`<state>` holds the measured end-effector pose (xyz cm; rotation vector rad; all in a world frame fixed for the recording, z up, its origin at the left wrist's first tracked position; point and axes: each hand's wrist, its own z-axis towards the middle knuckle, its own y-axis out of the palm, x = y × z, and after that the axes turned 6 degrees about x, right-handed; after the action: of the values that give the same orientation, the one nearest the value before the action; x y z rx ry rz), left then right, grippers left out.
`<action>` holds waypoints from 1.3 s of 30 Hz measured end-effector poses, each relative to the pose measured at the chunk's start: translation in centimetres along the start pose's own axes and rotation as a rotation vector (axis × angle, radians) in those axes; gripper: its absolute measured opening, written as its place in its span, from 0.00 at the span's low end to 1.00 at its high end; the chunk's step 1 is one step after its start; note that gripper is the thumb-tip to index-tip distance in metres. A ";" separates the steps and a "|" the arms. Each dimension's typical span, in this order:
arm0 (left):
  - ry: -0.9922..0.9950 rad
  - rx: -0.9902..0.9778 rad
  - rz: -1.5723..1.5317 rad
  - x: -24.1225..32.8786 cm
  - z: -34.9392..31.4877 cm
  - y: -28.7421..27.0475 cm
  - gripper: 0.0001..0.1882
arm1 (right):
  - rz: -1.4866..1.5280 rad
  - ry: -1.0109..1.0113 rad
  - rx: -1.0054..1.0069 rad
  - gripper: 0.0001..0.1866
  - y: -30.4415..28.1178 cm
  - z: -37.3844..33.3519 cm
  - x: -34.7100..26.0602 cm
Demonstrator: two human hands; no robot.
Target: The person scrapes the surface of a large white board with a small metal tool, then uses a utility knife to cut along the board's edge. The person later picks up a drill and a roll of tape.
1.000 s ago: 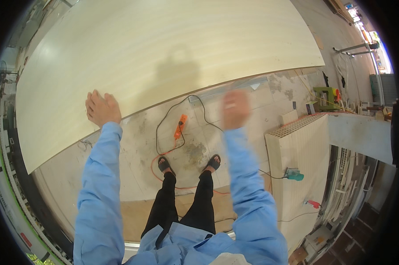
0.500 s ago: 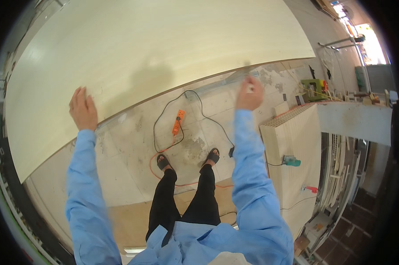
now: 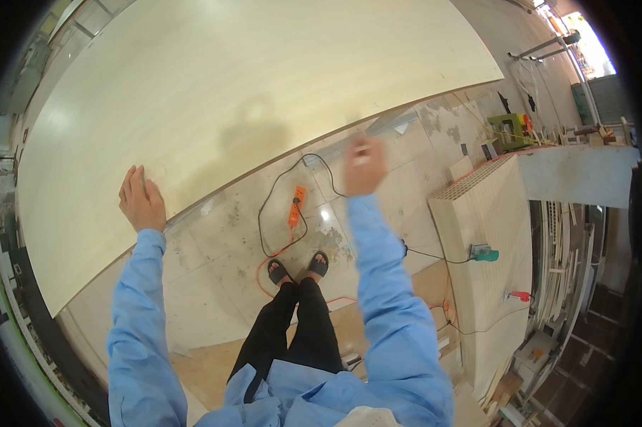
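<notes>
Across the upper part of the head view, here's the big pale board (image 3: 299, 57), spread wide before the person! Left hand (image 3: 141, 205) is down on it at the near edge, fingers extended and slightly apart. And the right hand (image 3: 365, 167)? Curled, blurred, just off that edge in the picture; whether it's clamped on anything, I can't tell. Below, on the floor (image 3: 214, 277), lies an orange power strip (image 3: 296, 208), a dark cord (image 3: 262, 213) looping around it.

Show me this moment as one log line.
left hand: on pale board | right hand: blurred, contents unclear | floor: orange power strip
</notes>
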<state>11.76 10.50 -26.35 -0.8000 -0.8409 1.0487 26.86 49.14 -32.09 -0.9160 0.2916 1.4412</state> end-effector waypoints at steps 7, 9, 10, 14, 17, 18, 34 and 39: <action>0.022 0.024 0.021 -0.2 0.0 0.3 0.19 | -0.344 -0.241 -0.032 0.03 -0.7 5.0 4.1; 0.034 0.027 0.006 -0.5 0.0 0.4 0.19 | -0.126 -0.398 -0.106 0.08 -0.5 0.4 0.1; 0.046 0.034 -0.004 -0.6 0.0 0.4 0.19 | -0.013 -0.445 -0.246 0.08 -0.8 -0.7 -1.1; 0.051 0.027 -0.014 -0.8 -0.1 0.4 0.20 | -0.267 -0.530 -0.210 0.11 -2.7 3.9 -0.3; 0.021 0.009 -0.006 -0.5 -0.2 0.2 0.20 | -0.519 -0.149 -0.186 0.14 -4.0 11.4 4.6; 0.031 0.033 -0.015 -0.4 -0.2 0.2 0.20 | -0.544 0.008 -0.132 0.14 -3.7 12.1 5.1; 0.047 -0.009 0.022 -1.2 0.0 0.8 0.22 | 0.223 0.582 -0.404 0.08 -10.5 2.6 -1.7; 0.532 -0.105 -0.104 8.8 -1.0 2.1 0.30 | 0.363 1.208 -0.103 0.10 -23.6 -1.3 5.3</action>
<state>14.14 19.29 -26.90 -1.0526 -0.4764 0.6546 50.02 55.08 -27.97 -1.8165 1.3302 1.0496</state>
